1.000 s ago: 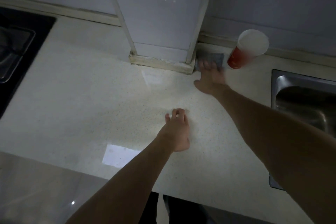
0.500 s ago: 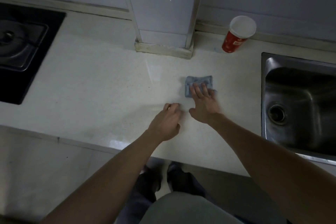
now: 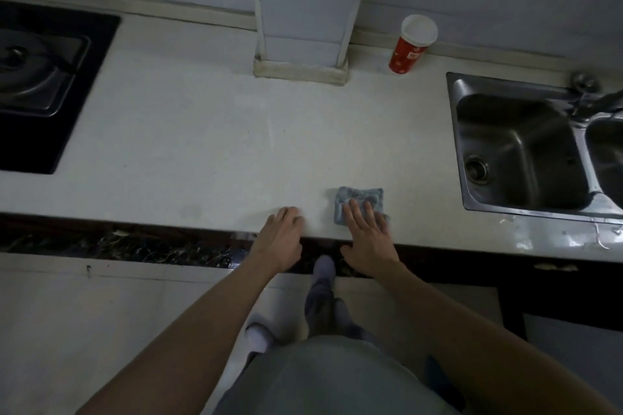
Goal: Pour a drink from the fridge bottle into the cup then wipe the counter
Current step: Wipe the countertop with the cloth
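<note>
Counter: pale stone worktop (image 3: 202, 138), seen from above in a dim kitchen; a white pillar (image 3: 303, 10) is set at its back edge against the wall.
Hands: two are counted, both at the front edge of the counter.
Right hand (image 3: 367, 236): laid flat, its fingers straight and slightly spread; the fingers are pressed on the cloth, while the palm is held over the counter's edge.
Left hand (image 3: 281, 239): fingers loosely bent, their tips rested on the counter; nothing is held, and the cloth is not touched.
Cloth (image 3: 359, 195): one small blue folded piece, found near the front edge under the right fingers, between the left hand and the sink.
Cup (image 3: 413, 44): one, red with a white rim, stood upright at the back of the counter by the wall, right of the pillar and well apart from both hands; its contents cannot be told.
Sink (image 3: 499, 118): steel, set into the counter on the right; two basins are counted, the second cut off by the frame, with one tap (image 3: 588, 101).
Stove (image 3: 40, 77): one black hob on the left, with one burner seen.
</note>
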The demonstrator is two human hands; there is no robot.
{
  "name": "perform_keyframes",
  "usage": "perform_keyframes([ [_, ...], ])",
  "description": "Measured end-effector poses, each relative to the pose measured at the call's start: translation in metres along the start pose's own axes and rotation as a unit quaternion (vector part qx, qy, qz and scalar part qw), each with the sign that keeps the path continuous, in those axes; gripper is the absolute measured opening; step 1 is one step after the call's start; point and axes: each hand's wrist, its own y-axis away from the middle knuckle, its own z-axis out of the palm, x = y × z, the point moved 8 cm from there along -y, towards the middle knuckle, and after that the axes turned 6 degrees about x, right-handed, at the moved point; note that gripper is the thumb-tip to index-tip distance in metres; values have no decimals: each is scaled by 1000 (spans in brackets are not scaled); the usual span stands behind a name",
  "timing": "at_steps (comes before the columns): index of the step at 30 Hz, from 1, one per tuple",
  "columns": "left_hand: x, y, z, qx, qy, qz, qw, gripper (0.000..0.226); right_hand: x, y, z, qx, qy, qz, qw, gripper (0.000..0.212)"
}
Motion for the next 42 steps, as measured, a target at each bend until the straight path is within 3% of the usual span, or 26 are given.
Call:
perform_keyframes([
  [4, -4, 12, 4, -7, 10, 17, 1000, 46, -32, 7, 7, -8, -35, 36, 999, 87],
  [11, -27, 30, 10, -17, 43, -2, 999, 41, -81, 6, 18, -1, -35, 5, 999, 84],
  [18, -32, 5, -11, -26, 55, -20, 998, 27, -80, -3, 16, 3, -6, -29, 1000, 85],
  [25, -48, -38, -24, -20, 16, 0, 1000, 52, -52, -88, -24, 14, 9, -22, 1000, 86],
  [31, -84, -80, -45, -15, 26, -33, 999, 48, -33, -182, -73, 38, -10, -8, 999, 84],
  [37, -91, -95, -52, -72, -19, -1, 997, 46, -25, -265, -109, 45, -28, -12, 999, 79],
  [42, -96, -92, -53, -128, -31, 24, 991, 50, -28, -282, -116, 56, -9, -17, 998, 80],
])
